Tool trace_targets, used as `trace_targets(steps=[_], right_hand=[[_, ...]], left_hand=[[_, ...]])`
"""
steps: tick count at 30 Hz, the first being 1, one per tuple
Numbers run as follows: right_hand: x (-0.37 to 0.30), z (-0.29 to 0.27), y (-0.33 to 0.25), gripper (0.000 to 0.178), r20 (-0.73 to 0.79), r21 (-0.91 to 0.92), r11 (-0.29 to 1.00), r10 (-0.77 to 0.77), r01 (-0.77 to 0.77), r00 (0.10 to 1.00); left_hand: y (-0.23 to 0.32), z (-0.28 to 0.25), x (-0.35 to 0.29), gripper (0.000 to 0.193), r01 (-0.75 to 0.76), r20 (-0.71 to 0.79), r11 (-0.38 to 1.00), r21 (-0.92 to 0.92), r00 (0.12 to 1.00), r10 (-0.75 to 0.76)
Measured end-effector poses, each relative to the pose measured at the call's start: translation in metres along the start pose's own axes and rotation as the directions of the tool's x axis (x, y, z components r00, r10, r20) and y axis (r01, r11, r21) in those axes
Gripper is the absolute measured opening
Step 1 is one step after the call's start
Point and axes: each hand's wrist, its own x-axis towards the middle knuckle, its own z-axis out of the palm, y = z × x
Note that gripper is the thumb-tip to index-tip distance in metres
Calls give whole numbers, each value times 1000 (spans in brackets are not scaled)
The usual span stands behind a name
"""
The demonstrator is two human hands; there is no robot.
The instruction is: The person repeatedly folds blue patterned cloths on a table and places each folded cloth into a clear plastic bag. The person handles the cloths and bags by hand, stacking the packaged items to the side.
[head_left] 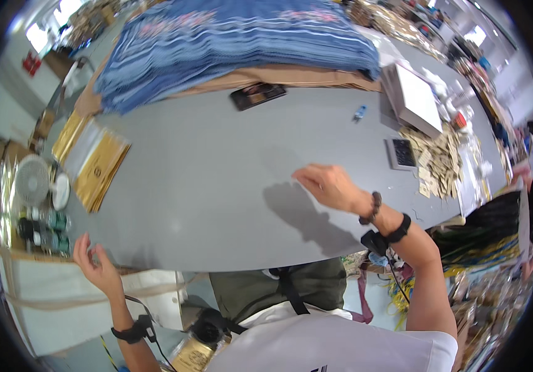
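Observation:
My left hand [97, 270] is at the table's left front edge, its fingers apart and holding nothing. Nearest to it are a stack of gold and clear plastic packing bags [96, 162] and some small bottles. My right hand [331, 188] hovers over the middle right of the grey table [217, 180], casting a shadow on it. Its fingers are drawn together and point left, with nothing visible in them. Along the far side lies a thick pile of folded blue cloths [235, 43] with white stripes and pink patterns, on brown paper or card.
A dark phone [257, 96] lies before the cloths. Farther right are a small blue clip-like tool [359, 113], a white box [416, 99], a small dark-topped box [401, 154] and a heap of beige tags [438, 164]. A white fan [32, 180] stands at the left.

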Motion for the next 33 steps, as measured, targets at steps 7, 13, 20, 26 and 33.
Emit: trace_targets(steps=[7,13,20,26,33], right_hand=[[31,-88,105,13,-333,-140,979,92,-146,939],[125,-138,181,16,-491,-205,957,80,-205,867],[234,-151,241,24,-594,-394,888,-51,-235,803],[260,-164,256,11,-556,-337,896,58,-288,829],[254,-198,252,26,-547,-228,946,70,-229,834]], left_hand=[[153,172,143,31,-194,301,941,-276,913,277],[244,313,144,20,-237,547,875,-423,703,455],[282,402,151,17,-238,473,807,-541,707,526],[302,428,172,17,-176,517,841,-511,719,465],[339,487,187,23,-419,314,701,-578,678,664]])
